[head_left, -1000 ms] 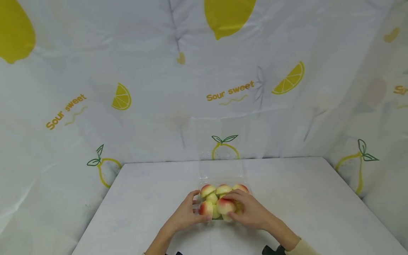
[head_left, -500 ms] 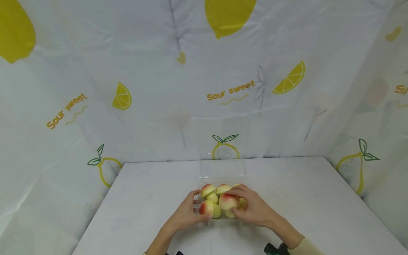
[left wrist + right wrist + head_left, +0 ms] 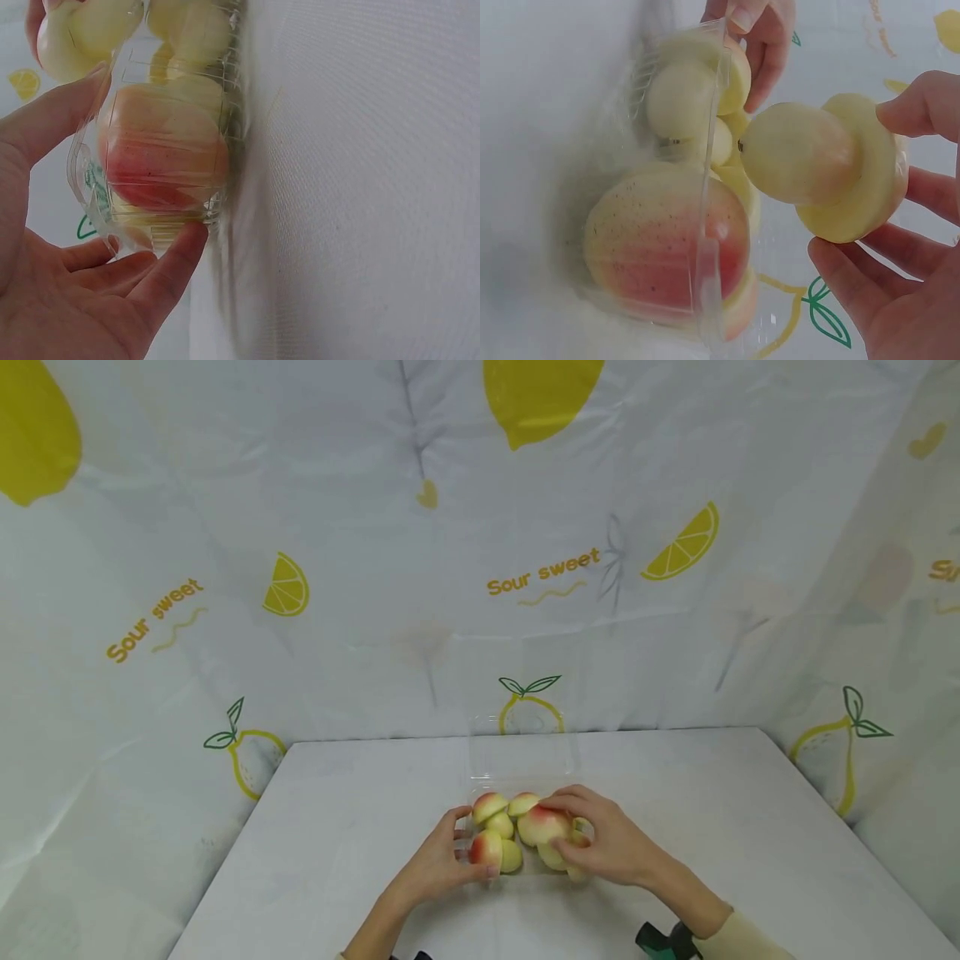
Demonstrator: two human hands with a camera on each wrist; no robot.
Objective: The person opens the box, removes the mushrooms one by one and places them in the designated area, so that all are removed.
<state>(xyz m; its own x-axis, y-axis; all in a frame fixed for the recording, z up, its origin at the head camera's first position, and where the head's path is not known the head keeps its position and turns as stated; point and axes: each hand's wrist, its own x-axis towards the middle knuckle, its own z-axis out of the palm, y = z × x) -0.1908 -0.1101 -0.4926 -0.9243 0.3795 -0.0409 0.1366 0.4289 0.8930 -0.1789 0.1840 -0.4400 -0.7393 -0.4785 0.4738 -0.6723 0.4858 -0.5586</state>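
A clear plastic clamshell box [image 3: 530, 865] holds several mushrooms with red-and-yellow caps and pale stems. My left hand [image 3: 442, 862] grips the box's left end; in the left wrist view its thumb is at the rim [image 3: 77, 161] and its fingers lie against the side wall. Behind that wall a mushroom [image 3: 165, 154] shows its reddish cap. My right hand [image 3: 618, 839] holds another mushroom [image 3: 802, 154] by its cap, thumb on one side and fingers on the other. Its stem points toward the box, just above the rim in the right wrist view. The right hand hides part of the box's right side.
The box's hinged lid [image 3: 522, 755] stands raised at the back. Under everything lies a white table [image 3: 360, 810], with a lemon-printed cloth [image 3: 360, 652] hanging behind it. Near the right sleeve, a dark wrist-worn device [image 3: 666, 941] shows at the bottom edge.
My right hand has moved right and slightly back with the mushroom, exposing a gap in the box's front middle. The left hand keeps its place on the box.
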